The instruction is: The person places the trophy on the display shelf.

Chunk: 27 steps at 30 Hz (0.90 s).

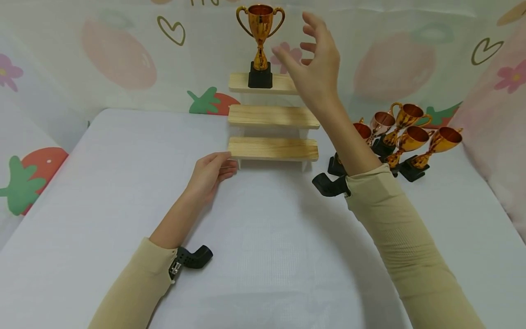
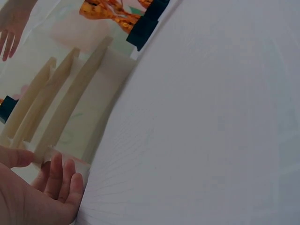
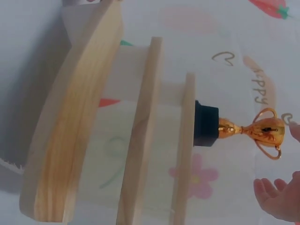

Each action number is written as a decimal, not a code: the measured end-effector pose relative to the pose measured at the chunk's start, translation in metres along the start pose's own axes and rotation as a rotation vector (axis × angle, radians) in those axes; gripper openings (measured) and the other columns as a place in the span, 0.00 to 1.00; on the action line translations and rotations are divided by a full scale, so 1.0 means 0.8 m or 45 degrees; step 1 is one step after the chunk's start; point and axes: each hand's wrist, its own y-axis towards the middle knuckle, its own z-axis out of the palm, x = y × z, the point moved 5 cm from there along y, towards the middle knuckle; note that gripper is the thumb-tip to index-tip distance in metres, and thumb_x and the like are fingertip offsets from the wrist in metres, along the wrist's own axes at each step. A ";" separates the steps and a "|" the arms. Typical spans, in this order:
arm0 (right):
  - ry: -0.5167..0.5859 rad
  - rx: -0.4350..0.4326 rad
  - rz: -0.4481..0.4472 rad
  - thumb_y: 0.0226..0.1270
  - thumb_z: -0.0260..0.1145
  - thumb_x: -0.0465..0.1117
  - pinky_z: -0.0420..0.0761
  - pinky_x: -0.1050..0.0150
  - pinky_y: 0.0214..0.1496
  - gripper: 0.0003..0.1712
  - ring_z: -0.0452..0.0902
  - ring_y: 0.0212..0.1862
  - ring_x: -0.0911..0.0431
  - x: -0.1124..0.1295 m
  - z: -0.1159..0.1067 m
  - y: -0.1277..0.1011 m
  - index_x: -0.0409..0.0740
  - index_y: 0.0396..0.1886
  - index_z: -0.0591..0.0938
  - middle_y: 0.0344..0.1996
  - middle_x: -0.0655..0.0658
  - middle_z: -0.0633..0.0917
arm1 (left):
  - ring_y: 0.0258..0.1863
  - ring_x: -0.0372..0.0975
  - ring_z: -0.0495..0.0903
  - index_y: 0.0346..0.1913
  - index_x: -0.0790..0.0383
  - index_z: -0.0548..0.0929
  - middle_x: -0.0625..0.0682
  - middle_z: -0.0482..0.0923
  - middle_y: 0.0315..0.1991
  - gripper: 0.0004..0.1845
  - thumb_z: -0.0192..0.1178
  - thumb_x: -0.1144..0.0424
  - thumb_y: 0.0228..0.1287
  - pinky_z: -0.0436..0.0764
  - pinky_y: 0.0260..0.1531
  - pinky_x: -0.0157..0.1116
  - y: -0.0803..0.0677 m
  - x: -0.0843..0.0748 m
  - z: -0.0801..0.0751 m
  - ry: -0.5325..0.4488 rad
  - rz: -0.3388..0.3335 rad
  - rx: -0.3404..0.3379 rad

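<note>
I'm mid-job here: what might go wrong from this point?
The right hand is beside the trophy on the top shelf, fingers apart and not gripping it; a careless sweep might knock it over.

The left hand pinches the left end of the bottom shelf; a tug could jolt the shelves and unsettle that trophy.

In the head view, the right forearm crosses in front of the grouped trophies; lowering it might bump them.
</note>
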 end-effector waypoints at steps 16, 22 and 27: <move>-0.057 0.072 0.072 0.71 0.75 0.46 0.80 0.56 0.69 0.44 0.76 0.69 0.47 -0.007 -0.016 -0.042 0.41 0.80 0.67 0.75 0.40 0.73 | 0.37 0.33 0.84 0.69 0.77 0.72 0.46 0.83 0.34 0.23 0.53 0.62 0.83 0.84 0.46 0.25 -0.001 -0.001 -0.001 -0.003 -0.002 0.015; -0.070 0.093 0.085 0.71 0.76 0.44 0.80 0.54 0.70 0.43 0.76 0.70 0.45 -0.012 -0.019 -0.056 0.42 0.80 0.67 0.74 0.40 0.74 | 0.37 0.33 0.84 0.70 0.77 0.72 0.46 0.83 0.34 0.23 0.52 0.62 0.83 0.85 0.46 0.25 -0.001 -0.001 0.000 0.006 0.004 0.013; -0.066 0.104 0.081 0.72 0.75 0.44 0.79 0.54 0.71 0.42 0.76 0.70 0.43 -0.016 -0.022 -0.066 0.42 0.80 0.67 0.73 0.39 0.75 | 0.36 0.33 0.84 0.70 0.77 0.72 0.45 0.83 0.33 0.23 0.52 0.62 0.83 0.85 0.45 0.25 0.000 -0.001 0.000 0.009 0.005 0.008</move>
